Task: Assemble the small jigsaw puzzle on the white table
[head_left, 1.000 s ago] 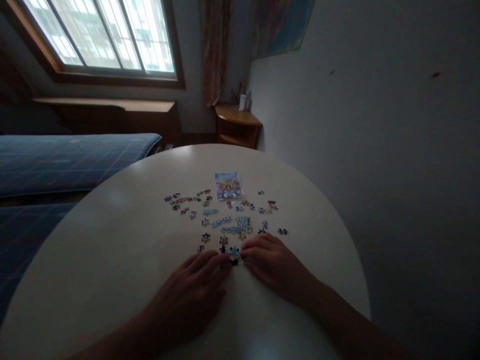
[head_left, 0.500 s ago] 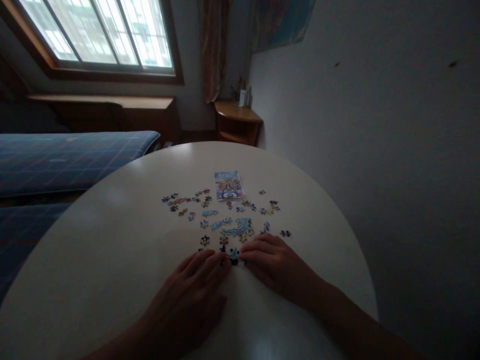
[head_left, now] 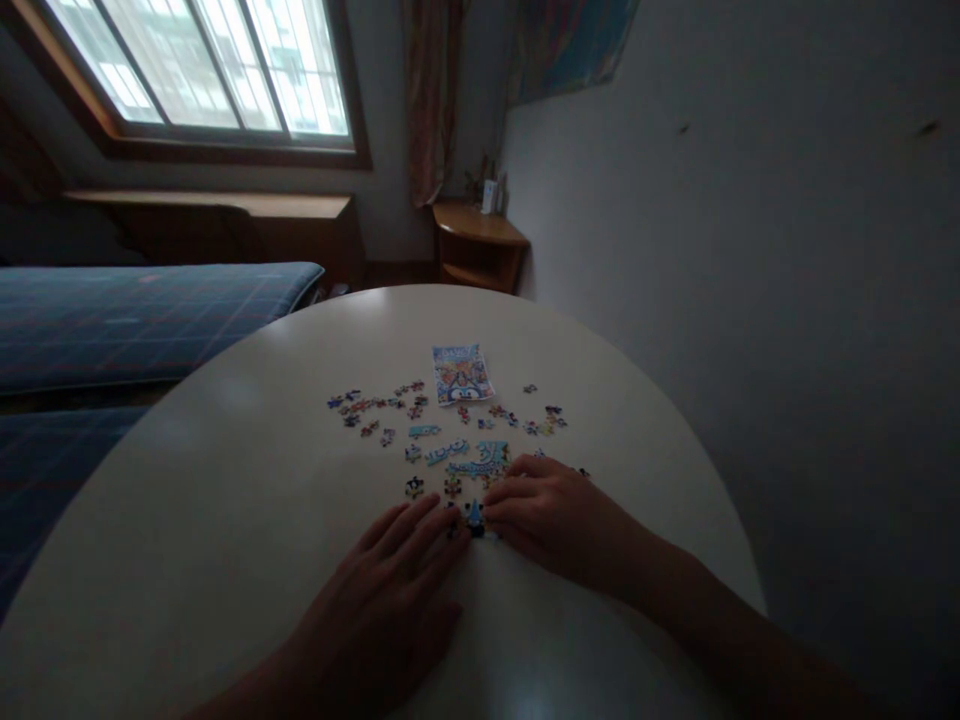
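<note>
A small cluster of joined puzzle pieces [head_left: 475,516], blue and dark, lies flat near me between my two hands. My left hand [head_left: 394,575] rests on the table with its fingers stretched out, the fingertips touching the cluster's left side. At the right side, my right hand [head_left: 551,515] has its fingers bent and pressed together on a puzzle piece at the cluster's edge; the fingers partly hide it. Just beyond is a larger joined light-blue section [head_left: 484,458], with a joined strip [head_left: 447,452] beside it. A loose penguin-like piece [head_left: 414,487] lies beyond my left fingertips.
The round white table [head_left: 225,480] carries several loose puzzle pieces [head_left: 364,405] at the left and more pieces [head_left: 551,420] at the right. A colourful printed packet [head_left: 463,375] lies behind them. A wall [head_left: 750,300] stands to the right, a plaid-covered bed [head_left: 150,320] to the left.
My right hand has shifted slightly, now covering more of the pieces at its far side. The left hand stays by the cluster. The whole view has moved a little.
</note>
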Available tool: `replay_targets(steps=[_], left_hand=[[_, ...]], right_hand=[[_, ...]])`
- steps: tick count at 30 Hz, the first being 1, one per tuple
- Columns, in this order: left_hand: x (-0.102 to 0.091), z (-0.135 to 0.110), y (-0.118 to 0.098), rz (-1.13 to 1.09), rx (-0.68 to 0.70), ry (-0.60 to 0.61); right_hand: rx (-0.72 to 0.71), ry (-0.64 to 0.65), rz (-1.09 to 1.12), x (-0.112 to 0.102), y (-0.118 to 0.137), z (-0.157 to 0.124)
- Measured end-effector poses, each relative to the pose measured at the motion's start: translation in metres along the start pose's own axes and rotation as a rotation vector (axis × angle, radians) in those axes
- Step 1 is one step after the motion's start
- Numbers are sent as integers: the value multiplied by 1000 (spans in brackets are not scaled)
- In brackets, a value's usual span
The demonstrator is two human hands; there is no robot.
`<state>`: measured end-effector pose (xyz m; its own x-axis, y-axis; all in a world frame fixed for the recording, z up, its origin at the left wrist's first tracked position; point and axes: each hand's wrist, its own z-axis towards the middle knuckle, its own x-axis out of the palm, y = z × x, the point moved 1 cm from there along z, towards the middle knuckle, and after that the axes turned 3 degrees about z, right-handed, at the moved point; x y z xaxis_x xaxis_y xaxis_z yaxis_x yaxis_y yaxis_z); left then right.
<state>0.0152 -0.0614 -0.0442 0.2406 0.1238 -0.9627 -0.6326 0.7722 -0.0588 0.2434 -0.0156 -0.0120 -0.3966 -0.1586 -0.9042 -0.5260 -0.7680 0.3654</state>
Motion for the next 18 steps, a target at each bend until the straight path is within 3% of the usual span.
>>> replay_targets(steps=[4,18], left_hand=[[-1,0,0,-19,0,-5],[0,1,0,-33,17,-7]], right_hand=[[-2,-79,45,7,-6,-8],[46,-61,66,8,-10,-15]])
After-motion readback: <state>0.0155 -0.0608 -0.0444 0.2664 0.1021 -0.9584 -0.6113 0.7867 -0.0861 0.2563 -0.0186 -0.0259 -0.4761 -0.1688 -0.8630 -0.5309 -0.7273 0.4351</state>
